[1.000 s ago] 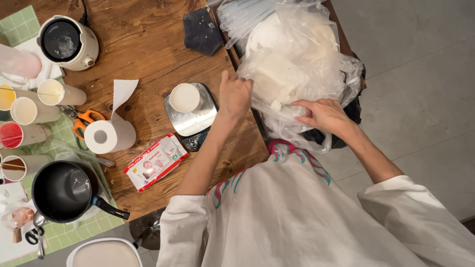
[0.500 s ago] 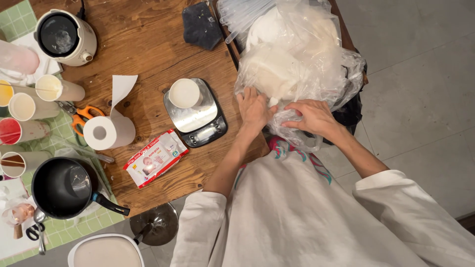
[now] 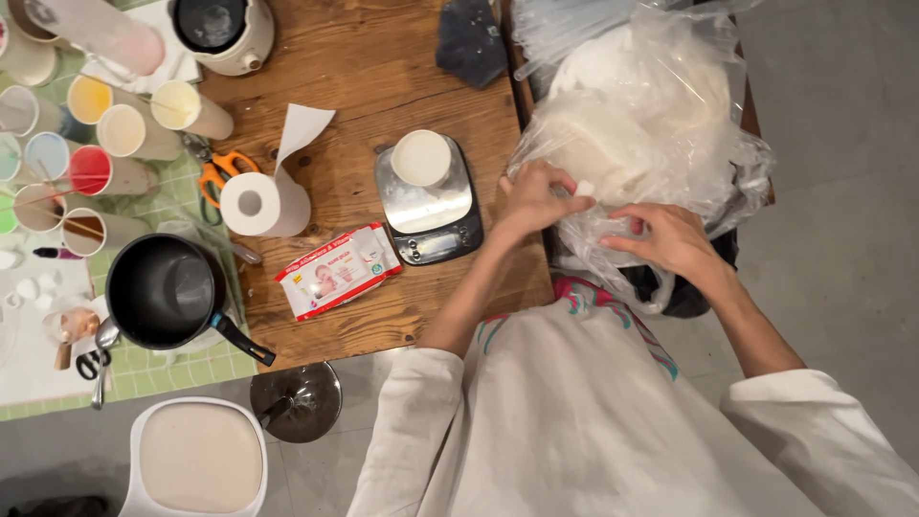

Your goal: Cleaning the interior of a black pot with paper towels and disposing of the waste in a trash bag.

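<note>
A big clear plastic bag (image 3: pixel 661 105) full of white material lies at the right end of the wooden table (image 3: pixel 383 77). My left hand (image 3: pixel 532 198) is at the bag's lower left side, pinching a small white lump (image 3: pixel 584 188) between its fingertips. My right hand (image 3: pixel 665 237) grips the crumpled plastic at the bag's lower edge. Just left of my left hand stands a silver kitchen scale (image 3: pixel 428 205) with a white round cup (image 3: pixel 420 158) on it.
A paper towel roll (image 3: pixel 260 201), a wet-wipes pack (image 3: pixel 338 270), orange scissors (image 3: pixel 218 172) and a black saucepan (image 3: pixel 165 292) lie on the left. Several paint cups (image 3: pixel 94 170) and a white kettle (image 3: pixel 222 31) stand farther left. A white stool (image 3: pixel 199 458) is below.
My left hand has moved from the scale's right side onto the bag and now pinches a white lump. The view has shifted so the bag sits more to the right.
</note>
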